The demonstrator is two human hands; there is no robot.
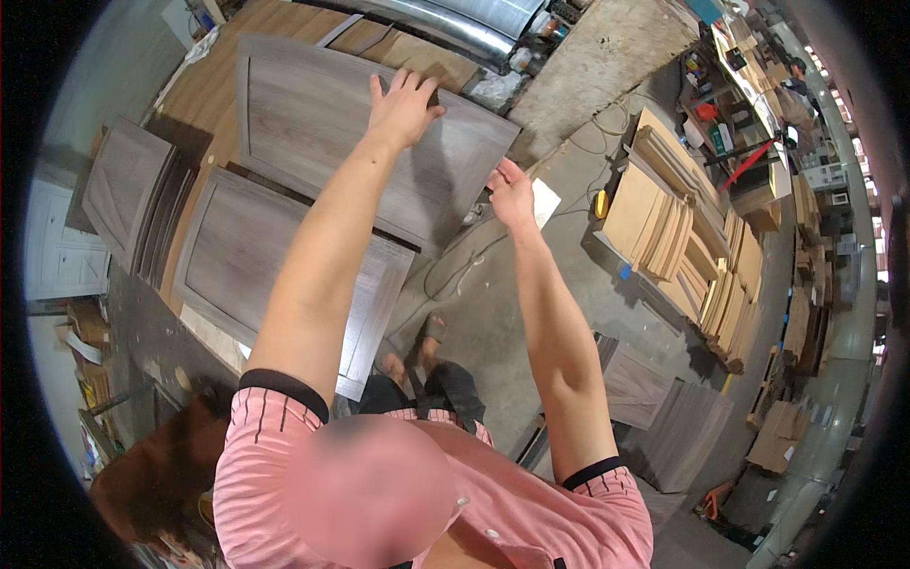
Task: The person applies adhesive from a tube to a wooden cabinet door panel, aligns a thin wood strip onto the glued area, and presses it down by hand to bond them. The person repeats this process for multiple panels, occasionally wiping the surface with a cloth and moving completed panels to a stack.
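Note:
A large grey wood-grain cabinet door [313, 123] with a raised frame lies tilted across the bench. My left hand [403, 112] is over its upper part, fingers bent downward. Something small and dark shows between thumb and forefinger; its kind cannot be made out. At the door's right corner, my right hand [513, 197] grips the edge with thumb and fingers. A second grey door [237, 251] lies nearer me, partly hidden by my left forearm. Beside it rests a sheet of printed paper [375, 303].
Several more grey doors [128, 190] lean stacked at the left. A wooden bench top [194, 95] runs beneath. On the right stands a pallet of stacked tan boards [664, 204]. Cables [464, 261] trail over the concrete floor. Other grey panels [678, 436] lie to my lower right.

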